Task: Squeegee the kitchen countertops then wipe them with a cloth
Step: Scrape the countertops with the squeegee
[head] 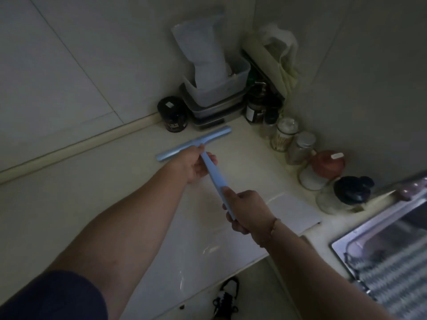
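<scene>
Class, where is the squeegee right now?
In the head view's centre, the squeegee is over the countertop, left hand near its blade, right hand on the handle.

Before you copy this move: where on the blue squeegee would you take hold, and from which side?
Grip the squeegee by its long flat handle, from the near end, probably best. The handle runs back toward the person, so the crossbar blade stays free. Here the right hand grips the end and the left hand holds it near the blade.

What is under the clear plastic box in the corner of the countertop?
The clear plastic box stands on a stack of flat lidded containers, which rests on the countertop. A white bag stands inside the box. What the containers hold cannot be seen.
</scene>
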Motion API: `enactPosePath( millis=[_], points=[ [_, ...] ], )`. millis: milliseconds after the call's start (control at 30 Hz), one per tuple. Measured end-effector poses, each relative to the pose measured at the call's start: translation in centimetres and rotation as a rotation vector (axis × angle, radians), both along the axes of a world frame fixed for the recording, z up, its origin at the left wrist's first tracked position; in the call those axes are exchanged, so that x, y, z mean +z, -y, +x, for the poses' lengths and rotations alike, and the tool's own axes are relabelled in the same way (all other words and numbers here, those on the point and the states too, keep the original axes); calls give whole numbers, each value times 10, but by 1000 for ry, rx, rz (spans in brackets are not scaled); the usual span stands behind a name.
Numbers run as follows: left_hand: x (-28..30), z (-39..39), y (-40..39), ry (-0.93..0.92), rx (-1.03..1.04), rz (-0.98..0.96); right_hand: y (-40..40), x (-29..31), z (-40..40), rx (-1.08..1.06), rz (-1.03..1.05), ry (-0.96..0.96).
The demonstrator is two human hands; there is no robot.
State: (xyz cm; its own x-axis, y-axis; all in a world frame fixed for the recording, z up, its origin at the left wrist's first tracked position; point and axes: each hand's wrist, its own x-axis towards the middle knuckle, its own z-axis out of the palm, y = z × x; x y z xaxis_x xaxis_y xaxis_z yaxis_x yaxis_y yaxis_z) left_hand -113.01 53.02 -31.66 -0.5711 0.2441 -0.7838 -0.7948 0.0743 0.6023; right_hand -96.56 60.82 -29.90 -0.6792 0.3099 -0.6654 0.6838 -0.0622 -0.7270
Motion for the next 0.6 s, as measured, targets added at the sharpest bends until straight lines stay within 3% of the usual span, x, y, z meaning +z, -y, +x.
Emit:
enactPosePath(
  millis=[367, 600],
  points=[
    [-9, 128, 3, 83, -118, -48, 4, 4, 140, 143, 143, 58],
    [-4, 218, 5, 100, -163, -54, 5, 10, 231, 107, 149, 117]
  ],
)
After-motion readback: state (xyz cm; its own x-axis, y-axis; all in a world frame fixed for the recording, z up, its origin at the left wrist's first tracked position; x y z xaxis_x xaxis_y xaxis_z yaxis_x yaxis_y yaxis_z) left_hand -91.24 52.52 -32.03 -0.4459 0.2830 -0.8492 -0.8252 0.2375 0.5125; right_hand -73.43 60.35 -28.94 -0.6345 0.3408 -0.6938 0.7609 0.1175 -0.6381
